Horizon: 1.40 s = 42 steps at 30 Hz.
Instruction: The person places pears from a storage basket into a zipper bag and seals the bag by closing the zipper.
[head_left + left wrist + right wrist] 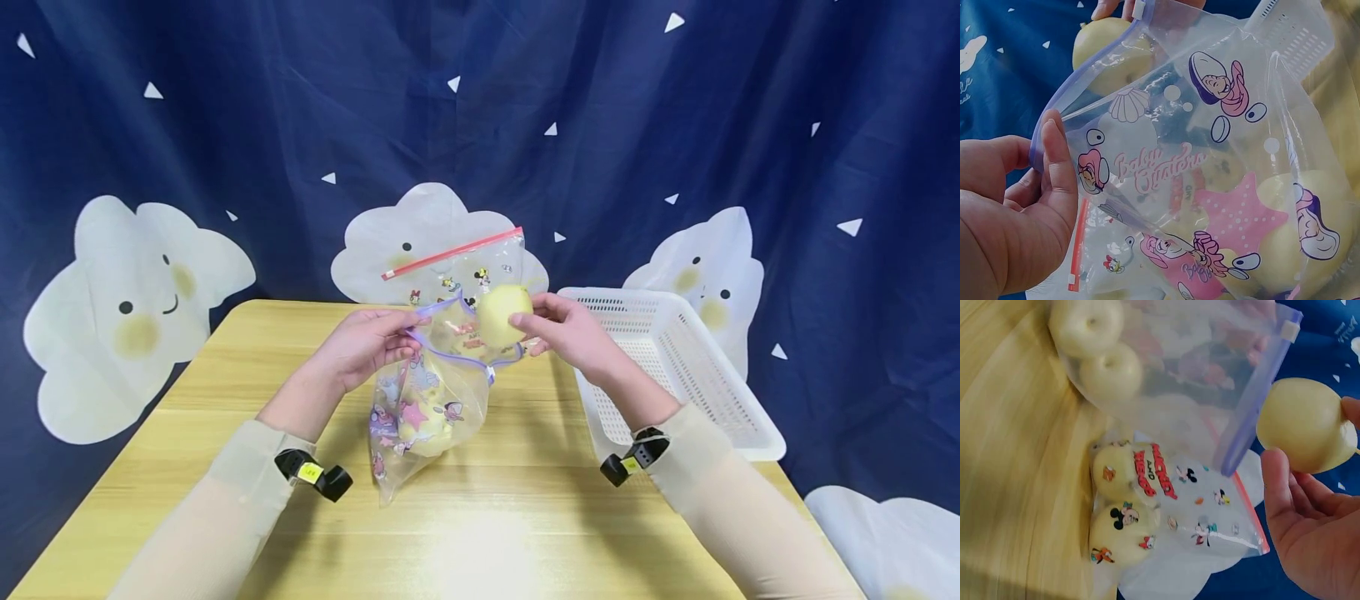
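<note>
A pale yellow pear (504,313) is in my right hand (576,335), gripped between thumb and fingers over the open mouth of a clear zip bag. That bag (1172,144) has a purple zip edge and printed sea characters. At its edge, my left hand (373,343) pinches the purple rim between thumb and fingers. Two pale pears (1090,325) show through the plastic at the bag's bottom. In the right wrist view the held pear (1302,425) has its stem toward the palm and sits beside the purple rim.
Behind stands another clear zip bag (1200,515) with a red zip strip, cartoon prints and pale pears inside. A white perforated basket (708,354) sits at the right of the wooden table (300,533). A dark blue curtain (480,125) with clouds hangs behind.
</note>
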Each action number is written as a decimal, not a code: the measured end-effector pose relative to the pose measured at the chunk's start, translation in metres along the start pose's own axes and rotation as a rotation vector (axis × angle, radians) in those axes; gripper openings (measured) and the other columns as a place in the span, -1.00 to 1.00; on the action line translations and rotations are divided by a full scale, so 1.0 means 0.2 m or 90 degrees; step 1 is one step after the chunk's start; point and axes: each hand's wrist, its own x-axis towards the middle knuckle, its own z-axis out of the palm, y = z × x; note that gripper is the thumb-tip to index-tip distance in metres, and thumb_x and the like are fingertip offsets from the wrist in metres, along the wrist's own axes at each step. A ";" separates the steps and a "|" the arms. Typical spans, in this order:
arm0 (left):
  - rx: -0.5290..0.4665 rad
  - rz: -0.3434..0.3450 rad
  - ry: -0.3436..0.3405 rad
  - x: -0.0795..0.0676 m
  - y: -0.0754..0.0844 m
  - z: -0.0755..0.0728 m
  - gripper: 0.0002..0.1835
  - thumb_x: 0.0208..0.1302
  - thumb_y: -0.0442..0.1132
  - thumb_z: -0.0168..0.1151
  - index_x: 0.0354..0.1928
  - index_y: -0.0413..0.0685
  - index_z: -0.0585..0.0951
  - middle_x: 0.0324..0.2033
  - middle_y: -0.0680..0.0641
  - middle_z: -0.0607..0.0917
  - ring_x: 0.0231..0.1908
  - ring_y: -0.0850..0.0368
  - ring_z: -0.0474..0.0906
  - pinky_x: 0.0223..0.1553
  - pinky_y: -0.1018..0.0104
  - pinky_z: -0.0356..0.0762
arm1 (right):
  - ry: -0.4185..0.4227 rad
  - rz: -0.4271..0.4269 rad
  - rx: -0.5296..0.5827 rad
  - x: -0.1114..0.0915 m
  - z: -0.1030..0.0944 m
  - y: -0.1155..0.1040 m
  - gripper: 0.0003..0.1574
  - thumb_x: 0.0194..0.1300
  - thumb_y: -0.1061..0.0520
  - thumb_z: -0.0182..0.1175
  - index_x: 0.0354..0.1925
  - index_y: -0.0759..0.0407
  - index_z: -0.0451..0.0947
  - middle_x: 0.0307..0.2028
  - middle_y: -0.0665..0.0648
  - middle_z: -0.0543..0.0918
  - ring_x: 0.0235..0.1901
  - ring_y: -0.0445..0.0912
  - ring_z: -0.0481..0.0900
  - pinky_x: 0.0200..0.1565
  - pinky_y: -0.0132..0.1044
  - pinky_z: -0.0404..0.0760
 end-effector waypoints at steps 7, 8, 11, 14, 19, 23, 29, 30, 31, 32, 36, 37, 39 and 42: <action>0.006 0.004 -0.002 0.00 -0.01 0.00 -0.79 0.67 -0.28 0.20 -0.14 -0.04 0.80 -0.41 0.04 0.76 -0.42 0.29 0.74 -0.26 0.54 0.77 | -0.009 -0.008 -0.141 0.00 0.09 -0.01 -0.45 0.37 -0.17 0.49 0.18 0.09 0.75 -0.15 0.04 0.79 -0.14 -0.04 0.66 -0.15 -0.25 0.60; 0.007 0.004 -0.002 0.00 -0.01 0.00 -0.79 0.67 -0.28 0.20 -0.14 -0.04 0.80 -0.41 0.04 0.76 -0.42 0.29 0.74 -0.26 0.54 0.77 | -0.013 -0.010 -0.157 0.00 0.10 -0.01 -0.45 0.36 -0.19 0.50 0.17 0.07 0.76 -0.14 0.04 0.79 -0.14 -0.03 0.66 -0.16 -0.24 0.62; 0.012 0.006 -0.003 0.00 -0.01 0.00 -0.80 0.66 -0.28 0.20 -0.13 -0.04 0.79 -0.41 0.04 0.75 -0.42 0.29 0.73 -0.26 0.55 0.76 | -0.031 -0.017 -0.197 0.01 0.13 -0.01 -0.43 0.34 -0.21 0.51 0.17 0.05 0.76 -0.10 0.04 0.81 -0.13 0.00 0.68 -0.17 -0.23 0.66; 0.018 0.008 -0.003 0.00 -0.01 0.00 -0.80 0.67 -0.27 0.20 -0.13 -0.04 0.79 -0.42 0.05 0.74 -0.42 0.30 0.73 -0.26 0.55 0.76 | -0.048 -0.027 -0.217 0.02 0.16 -0.01 -0.38 0.32 -0.19 0.52 0.21 0.10 0.75 -0.08 0.07 0.83 -0.12 0.01 0.72 -0.17 -0.26 0.71; 0.016 0.009 -0.004 0.00 -0.01 0.00 -0.77 0.67 -0.27 0.19 -0.17 -0.01 0.80 -0.43 0.05 0.73 -0.43 0.31 0.71 -0.28 0.56 0.75 | -0.044 -0.035 -0.233 0.03 0.20 -0.02 -0.48 0.40 -0.11 0.47 0.19 0.13 0.76 -0.05 0.09 0.82 -0.17 -0.05 0.71 -0.21 -0.32 0.70; 0.011 0.011 -0.003 0.00 -0.01 0.01 -0.75 0.67 -0.28 0.19 -0.16 0.01 0.82 -0.42 0.06 0.74 -0.42 0.31 0.72 -0.27 0.56 0.75 | -0.024 -0.042 -0.222 0.02 0.20 -0.03 -0.74 0.48 0.03 0.37 0.04 0.09 0.81 -0.08 0.07 0.80 -0.29 -0.09 0.61 -0.29 -0.32 0.60; 0.014 0.008 0.002 -0.01 -0.01 0.01 -0.79 0.68 -0.27 0.18 -0.02 -0.10 0.80 -0.39 0.05 0.75 -0.40 0.31 0.73 -0.25 0.56 0.76 | 0.001 -0.053 -0.211 0.01 0.16 -0.02 -0.77 0.51 0.04 0.35 0.01 0.09 0.81 -0.09 0.05 0.81 -0.31 -0.09 0.58 -0.34 -0.31 0.56; 0.013 0.008 0.002 -0.01 -0.01 0.00 -0.79 0.69 -0.27 0.17 0.00 -0.12 0.79 -0.39 0.05 0.75 -0.40 0.31 0.73 -0.25 0.56 0.76 | 0.005 -0.053 -0.212 0.00 0.15 -0.02 -0.75 0.52 0.03 0.35 0.03 0.10 0.81 -0.11 0.06 0.80 -0.30 -0.09 0.58 -0.33 -0.31 0.56; 0.013 0.007 0.002 -0.01 -0.01 0.00 -0.79 0.69 -0.27 0.17 0.02 -0.13 0.79 -0.39 0.05 0.75 -0.40 0.31 0.73 -0.25 0.56 0.76 | 0.010 -0.051 -0.214 0.00 0.14 -0.01 -0.74 0.53 0.02 0.34 0.04 0.11 0.80 -0.12 0.06 0.80 -0.30 -0.10 0.58 -0.32 -0.30 0.57; 0.011 0.007 0.002 -0.01 -0.01 0.00 -0.79 0.69 -0.27 0.17 0.03 -0.14 0.78 -0.38 0.05 0.75 -0.40 0.31 0.73 -0.24 0.56 0.76 | 0.015 -0.049 -0.217 0.00 0.13 -0.01 -0.73 0.53 0.02 0.33 0.05 0.10 0.80 -0.14 0.06 0.78 -0.30 -0.10 0.59 -0.32 -0.29 0.57; 0.010 0.007 0.000 -0.01 -0.01 0.00 -0.79 0.69 -0.28 0.17 0.03 -0.14 0.79 -0.38 0.05 0.75 -0.40 0.31 0.73 -0.24 0.56 0.76 | 0.026 -0.036 -0.201 -0.03 0.09 0.01 -0.71 0.55 0.04 0.30 0.08 0.14 0.78 -0.21 0.11 0.74 -0.32 -0.09 0.58 -0.34 -0.29 0.57; 0.010 0.007 0.000 -0.01 -0.01 0.00 -0.79 0.68 -0.28 0.17 0.02 -0.14 0.79 -0.38 0.05 0.75 -0.40 0.31 0.73 -0.24 0.56 0.76 | 0.028 -0.030 -0.198 -0.04 0.08 0.01 -0.72 0.56 0.04 0.29 0.08 0.14 0.77 -0.21 0.13 0.74 -0.33 -0.09 0.57 -0.36 -0.30 0.56; 0.011 0.008 0.001 -0.01 -0.02 0.00 -0.79 0.68 -0.28 0.17 0.04 -0.16 0.78 -0.38 0.05 0.75 -0.40 0.31 0.73 -0.25 0.57 0.75 | 0.027 -0.023 -0.187 -0.06 0.07 0.00 -0.71 0.58 0.05 0.28 0.08 0.16 0.76 -0.21 0.19 0.74 -0.35 -0.09 0.56 -0.37 -0.32 0.55; 0.012 0.008 0.002 0.00 -0.02 0.00 -0.77 0.68 -0.27 0.18 0.10 -0.22 0.76 -0.38 0.05 0.75 -0.39 0.31 0.73 -0.25 0.57 0.75 | 0.020 -0.019 -0.171 -0.08 0.07 0.01 -0.71 0.59 0.04 0.27 0.06 0.21 0.75 -0.19 0.24 0.76 -0.39 -0.11 0.54 -0.41 -0.36 0.53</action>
